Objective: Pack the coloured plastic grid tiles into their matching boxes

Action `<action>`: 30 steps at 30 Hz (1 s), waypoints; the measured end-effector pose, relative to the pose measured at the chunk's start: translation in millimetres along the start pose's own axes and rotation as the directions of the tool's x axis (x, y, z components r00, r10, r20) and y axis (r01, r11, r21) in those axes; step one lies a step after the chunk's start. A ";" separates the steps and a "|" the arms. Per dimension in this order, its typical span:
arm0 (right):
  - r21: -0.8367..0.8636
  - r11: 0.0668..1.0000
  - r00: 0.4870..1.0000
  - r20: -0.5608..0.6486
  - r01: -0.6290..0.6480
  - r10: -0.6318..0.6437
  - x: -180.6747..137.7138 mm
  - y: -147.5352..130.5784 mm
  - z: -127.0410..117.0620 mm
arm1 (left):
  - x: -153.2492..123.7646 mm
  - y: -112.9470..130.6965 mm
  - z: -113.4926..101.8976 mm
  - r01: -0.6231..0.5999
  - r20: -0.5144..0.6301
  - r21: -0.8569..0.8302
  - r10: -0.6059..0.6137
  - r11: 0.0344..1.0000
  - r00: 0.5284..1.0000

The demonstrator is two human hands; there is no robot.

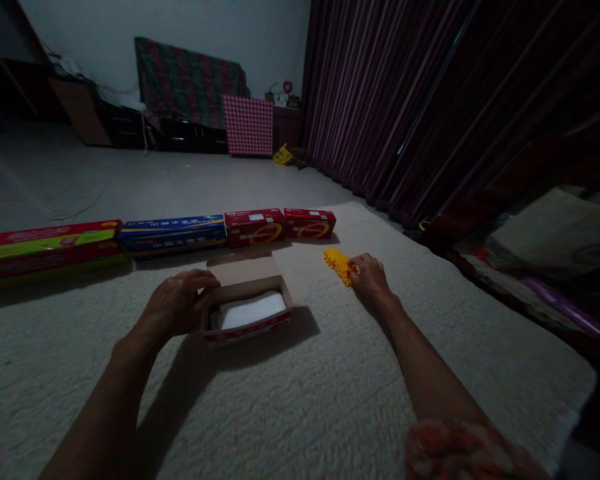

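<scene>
My left hand (177,301) is closed on the left side of a small open cardboard box (250,331), its fingers over the rim. The lid flap (243,271) stands back from the opening. Inside the box lies a white, flat, soft-looking thing (254,311); what is beneath it is hidden. To the right of the box, my right hand (373,279) pinches the near right end of a bumpy yellow-orange piece (336,262). It is at the bedspread's surface, and its exact kind is too small to make out.
Beyond the open box stands a row of cartons: a long red and green box (55,243), a blue box (174,235) and two red boxes (255,228). Everything rests on a cream quilted cover (290,413). Dark curtains (375,93) hang to the right; a low cabinet (180,137) stands far back.
</scene>
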State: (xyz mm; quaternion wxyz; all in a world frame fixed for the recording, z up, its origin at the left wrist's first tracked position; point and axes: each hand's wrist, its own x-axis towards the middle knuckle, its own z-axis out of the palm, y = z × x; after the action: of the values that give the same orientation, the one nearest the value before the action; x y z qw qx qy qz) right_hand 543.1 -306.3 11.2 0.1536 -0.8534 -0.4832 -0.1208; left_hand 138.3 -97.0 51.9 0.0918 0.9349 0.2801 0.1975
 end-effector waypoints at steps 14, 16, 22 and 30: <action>0.189 0.968 0.971 -0.205 0.162 -0.122 9.3 -25.6 -39.6 | -2.6 0.4 -10.6 -0.004 -0.009 -0.223 0.002 0.975 1.000; 0.274 0.924 0.945 -0.260 0.269 -0.198 10.6 -55.7 -59.0 | -3.6 -0.8 -11.5 -0.003 -0.008 -0.265 0.001 0.964 1.000; 0.412 0.768 0.865 -0.121 0.490 -0.487 1.4 -170.9 -84.3 | -5.0 -0.3 -16.0 -0.003 0.025 -0.322 0.012 0.947 1.000; 0.262 0.796 0.759 0.249 0.546 -0.602 -10.8 -249.0 -47.9 | -4.8 -0.9 -14.7 0.003 0.037 -0.331 0.010 0.944 0.999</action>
State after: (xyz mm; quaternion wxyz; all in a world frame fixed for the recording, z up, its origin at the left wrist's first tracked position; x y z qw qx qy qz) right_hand 320.3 -212.0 87.9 0.1023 -0.6546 -0.7488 0.0201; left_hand 128.0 -98.1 63.4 0.2525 0.9104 0.2393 0.2241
